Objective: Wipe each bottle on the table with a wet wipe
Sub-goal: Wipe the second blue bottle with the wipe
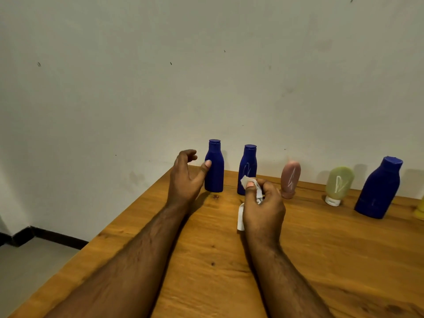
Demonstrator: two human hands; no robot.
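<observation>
Several bottles stand in a row along the wooden table point(321, 249) at the wall. From the left: a blue bottle point(215, 171), a second blue bottle point(247, 166) with white marks, a pink tube point(290, 177), a green tube point(339, 183) on its white cap, and a larger blue bottle point(378, 191). My left hand point(185, 177) is spread just left of the first blue bottle, thumb close to its side, holding nothing. My right hand point(263, 207) grips a white wet wipe point(250, 191) in front of the second blue bottle.
A yellow object point(420, 211) shows partly at the right edge. The table's left edge runs diagonally, with a grey floor point(29, 267) and dark skirting below. The wall stands right behind the bottles.
</observation>
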